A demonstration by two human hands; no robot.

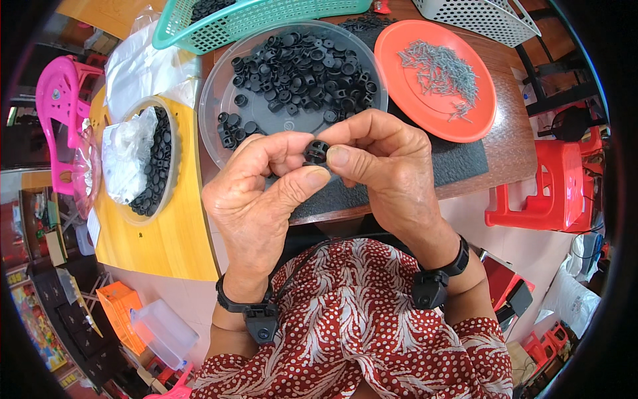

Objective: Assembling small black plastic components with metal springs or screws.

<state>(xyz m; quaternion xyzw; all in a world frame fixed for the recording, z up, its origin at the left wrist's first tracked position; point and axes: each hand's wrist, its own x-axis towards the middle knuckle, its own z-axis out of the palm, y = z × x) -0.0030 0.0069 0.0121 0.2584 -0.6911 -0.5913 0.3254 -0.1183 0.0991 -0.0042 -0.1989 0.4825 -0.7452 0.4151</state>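
Black part: small ring-shaped plastic piece [316,151], pinched between both hands, held above table's near edge, in front of clear tray.
L hand [260,186]: thumb + forefinger closed on the piece from the left; wrist has black strap w/ small device.
R hand [385,166]: thumb + fingers closed on same piece from the right; same sort of strap on wrist.
Clear tray [219,100]: round, just behind hands, heaped w/ many like black pieces [306,70].
Orange plate [465,116]: right of tray, holds pile of small grey metal pins [442,70].
Dark mat [458,163]: under tray + plate, on brown table.
Teal basket [199,30]: far side, more black bits inside.
White basket [478,16]: far right corner.
Left side: 2nd round tray [169,179] on yellow board, w/ black pieces + crumpled plastic bag [129,153].
Pink stool [56,100]: far left. Red stools [555,189]: right.
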